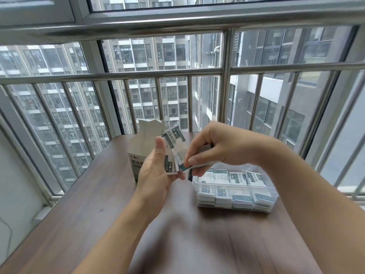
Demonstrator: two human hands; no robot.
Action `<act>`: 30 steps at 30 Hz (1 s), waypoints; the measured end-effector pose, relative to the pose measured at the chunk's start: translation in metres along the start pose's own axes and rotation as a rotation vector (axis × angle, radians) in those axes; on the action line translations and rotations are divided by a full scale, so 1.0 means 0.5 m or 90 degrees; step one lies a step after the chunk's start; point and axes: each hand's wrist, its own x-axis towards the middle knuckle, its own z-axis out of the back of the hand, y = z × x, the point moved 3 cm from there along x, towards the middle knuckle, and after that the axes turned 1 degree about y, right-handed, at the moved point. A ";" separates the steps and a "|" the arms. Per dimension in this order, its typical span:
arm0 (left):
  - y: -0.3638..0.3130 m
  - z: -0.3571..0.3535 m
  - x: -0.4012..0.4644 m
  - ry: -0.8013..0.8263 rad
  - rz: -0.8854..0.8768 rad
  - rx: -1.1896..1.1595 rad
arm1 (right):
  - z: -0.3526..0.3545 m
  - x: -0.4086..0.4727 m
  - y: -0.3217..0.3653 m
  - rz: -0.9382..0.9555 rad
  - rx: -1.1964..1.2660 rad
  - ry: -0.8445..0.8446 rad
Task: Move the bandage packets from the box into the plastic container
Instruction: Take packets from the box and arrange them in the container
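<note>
Nearest the camera, two bare forearms reach forward over a dark wood-grain counter. The left hand is raised above the counter with the palm facing right and the thumb upright; its grip is curled round a small fan of bandage packets, white with dark green print, held on edge. The right hand comes in from the right at the same height; its grip is narrow, thumb and forefinger pinching a single packet that lies nearly flat, its left end touching the bottom of the fan. This pinched packet sits just above the near-left corner of the plastic container. The container is a clear rectangular tub with no lid on it, standing on the counter to the right of the left hand and below the right wrist. It holds rows of stacked packets, packed side by side up to near the rim. Behind the left hand stands the box, a white carton with dark printed characters on its front, its top flaps open and pointing upward. Beyond the counter's far edge runs a metal railing with vertical bars, set before a window. Through the glass, tall apartment blocks are visible.
</note>
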 end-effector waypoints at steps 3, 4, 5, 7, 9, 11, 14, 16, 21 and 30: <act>0.007 0.000 0.000 -0.010 -0.044 0.067 | -0.013 0.007 -0.007 -0.026 -0.010 0.033; 0.010 0.002 0.000 -0.031 -0.051 0.066 | -0.014 0.007 -0.008 -0.037 -0.026 0.047; 0.013 0.003 0.000 -0.052 -0.051 0.056 | -0.014 0.004 -0.009 -0.047 -0.046 0.058; 0.014 0.002 -0.001 -0.093 -0.037 0.010 | -0.004 -0.007 -0.007 -0.058 -0.086 0.071; 0.010 0.005 -0.001 -0.135 -0.021 -0.058 | 0.019 -0.022 -0.001 -0.065 -0.116 0.052; 0.006 0.004 0.000 -0.152 0.008 -0.111 | 0.046 -0.037 0.003 -0.077 -0.107 -0.015; 0.002 -0.009 -0.006 -0.102 0.061 -0.132 | 0.068 -0.045 0.017 -0.026 -0.041 -0.085; -0.001 -0.021 -0.014 -0.045 0.101 -0.152 | 0.059 -0.040 0.033 0.031 -0.013 -0.078; -0.006 -0.031 -0.023 -0.018 0.140 -0.140 | 0.027 -0.019 0.049 0.068 -0.042 -0.098; -0.022 -0.030 -0.033 0.259 0.218 -0.076 | -0.005 -0.016 0.045 -0.028 -0.208 -0.015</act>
